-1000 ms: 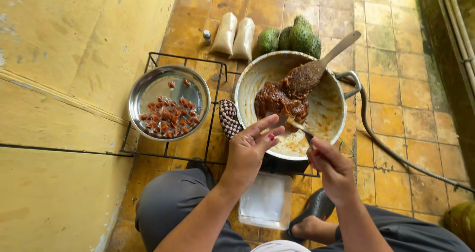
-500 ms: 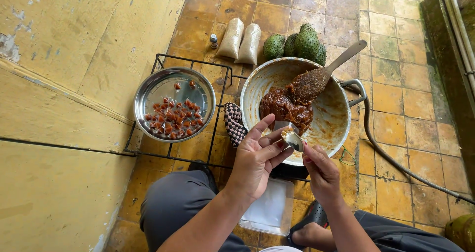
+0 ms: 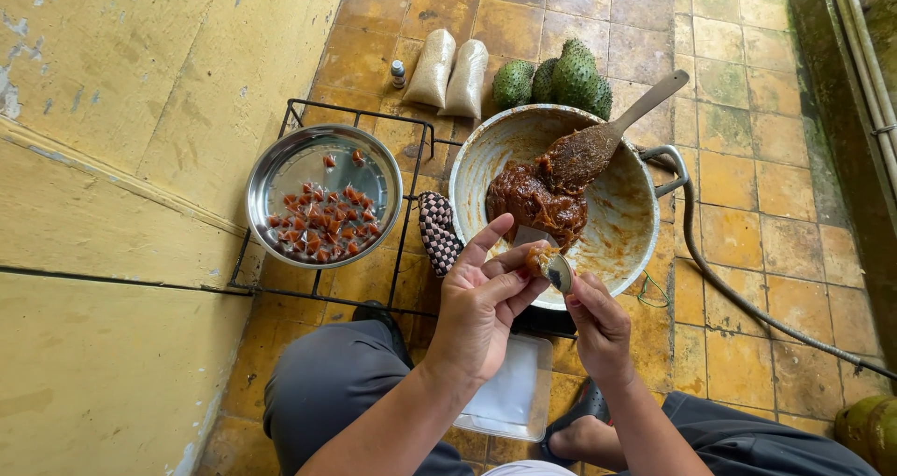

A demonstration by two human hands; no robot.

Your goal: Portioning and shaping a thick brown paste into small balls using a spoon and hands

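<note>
My left hand (image 3: 481, 303) holds a small clear plastic wrapper at its fingertips, just over the near rim of a large pan (image 3: 628, 242). My right hand (image 3: 598, 326) grips a small metal spoon (image 3: 557, 270) and presses its bowl against the wrapper, leaving a bit of brown paste there. The pan holds a mound of dark brown paste (image 3: 534, 203) with a wooden spatula (image 3: 617, 128) resting in it. To the left, a steel bowl (image 3: 280, 172) holds several small wrapped reddish-brown pieces (image 3: 322, 222).
The bowl sits on a black wire rack (image 3: 299, 284). A checkered pot holder (image 3: 437, 233) lies beside the pan. Two white bags (image 3: 448, 72), a small bottle (image 3: 398, 72) and green spiky fruits (image 3: 561, 82) lie behind. A clear container (image 3: 509, 397) lies between my knees. A hose (image 3: 747, 308) runs right.
My hands have come together over the pan's near rim. The spoon now touches the wrapper in my left fingers. The view has shifted slightly downward.
</note>
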